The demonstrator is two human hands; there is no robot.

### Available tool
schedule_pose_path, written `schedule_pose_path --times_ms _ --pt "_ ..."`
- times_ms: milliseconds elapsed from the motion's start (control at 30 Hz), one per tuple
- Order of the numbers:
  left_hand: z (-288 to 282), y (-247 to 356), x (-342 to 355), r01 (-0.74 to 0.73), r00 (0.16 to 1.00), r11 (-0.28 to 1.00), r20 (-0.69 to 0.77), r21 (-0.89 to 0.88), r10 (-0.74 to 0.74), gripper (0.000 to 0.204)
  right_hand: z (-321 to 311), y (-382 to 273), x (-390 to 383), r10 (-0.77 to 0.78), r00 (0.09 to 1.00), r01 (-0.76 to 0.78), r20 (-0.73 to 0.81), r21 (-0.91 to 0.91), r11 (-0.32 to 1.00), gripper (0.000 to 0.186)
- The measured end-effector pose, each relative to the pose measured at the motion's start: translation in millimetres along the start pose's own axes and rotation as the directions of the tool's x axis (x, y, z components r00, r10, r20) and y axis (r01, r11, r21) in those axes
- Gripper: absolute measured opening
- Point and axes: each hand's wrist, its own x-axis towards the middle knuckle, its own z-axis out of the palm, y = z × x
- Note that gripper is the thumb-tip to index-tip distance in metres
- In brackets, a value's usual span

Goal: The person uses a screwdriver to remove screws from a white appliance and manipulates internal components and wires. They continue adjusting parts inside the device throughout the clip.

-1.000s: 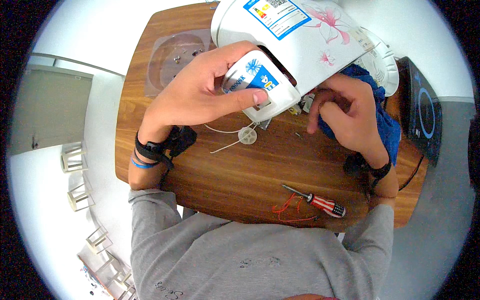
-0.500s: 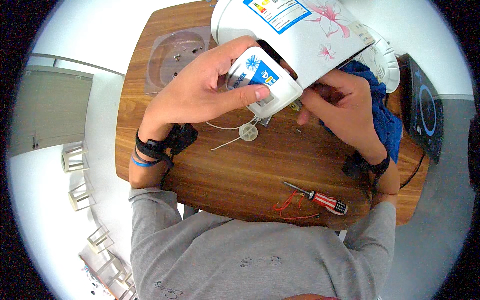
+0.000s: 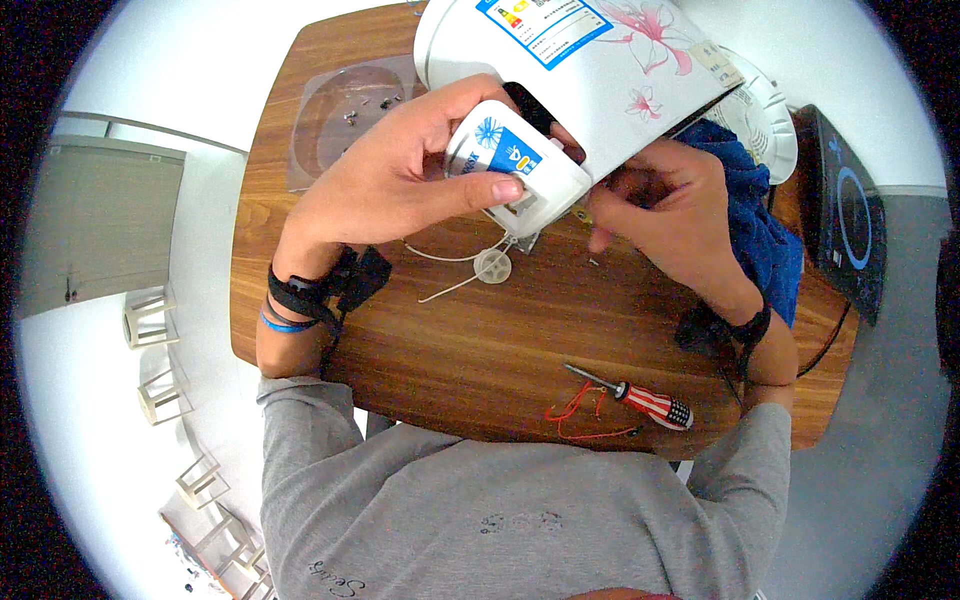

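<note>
A white rice cooker (image 3: 610,95) with pink flowers and an energy label lies tilted at the top of the table, a dark opening in its side. My left hand (image 3: 400,185) is closed on a white plastic control panel (image 3: 535,170) with a blue label, its thumb pressed on the front, beside that opening. Close to the panel's right edge, my right hand (image 3: 670,200) has its fingers curled together under the cooker's rim. A small yellowish part shows near these fingertips, but what they hold is hidden.
A screwdriver (image 3: 655,405) and red wires (image 3: 575,410) lie near the table's front edge. White cable ties and a round disc (image 3: 492,266) sit mid-table. A clear tray (image 3: 325,125) holds several screws. Blue cloth (image 3: 765,230) and an induction cooktop (image 3: 850,215) are at right.
Both hands and the control panel have shifted slightly left. The cooker has moved slightly left too. Each hand keeps its closed grip.
</note>
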Motion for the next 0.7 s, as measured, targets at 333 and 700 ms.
schedule_pose_path --times_ms 333,700 --pt "-9.3 -4.7 -1.3 0.074 0.997 0.995 0.016 -0.070 -0.073 0.035 1.7 2.1 1.2 0.039 0.999 -0.040 0.017 0.092 0.995 0.023" --pt "-11.4 -2.5 -0.6 -0.021 0.992 0.998 0.125 0.064 0.013 0.030 2.0 8.4 2.1 0.046 0.998 -0.052 0.040 0.160 0.986 0.023"
